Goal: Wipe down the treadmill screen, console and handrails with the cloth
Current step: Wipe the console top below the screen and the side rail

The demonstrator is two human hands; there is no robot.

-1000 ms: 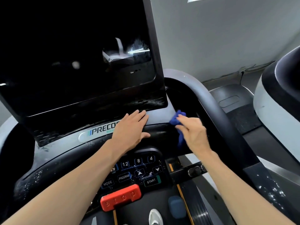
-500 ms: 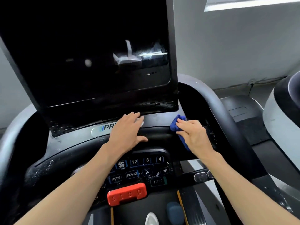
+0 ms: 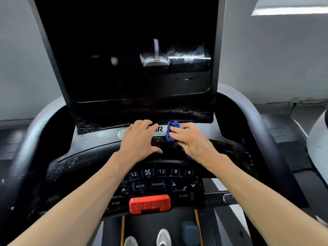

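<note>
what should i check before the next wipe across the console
1. Cloth in the right hand: ok, fingers curled round it.
2. Cloth touching the console: ok, it presses just below the screen.
3. Path leftward free: not ok, the left hand lies flat on the console right beside the cloth.
4. Console still to do: not ok, white specks show on its left part.
5. Stop button clear of both hands: ok, it lies nearer the body than both.
6. Handrails wiped: cannot tell.
</note>
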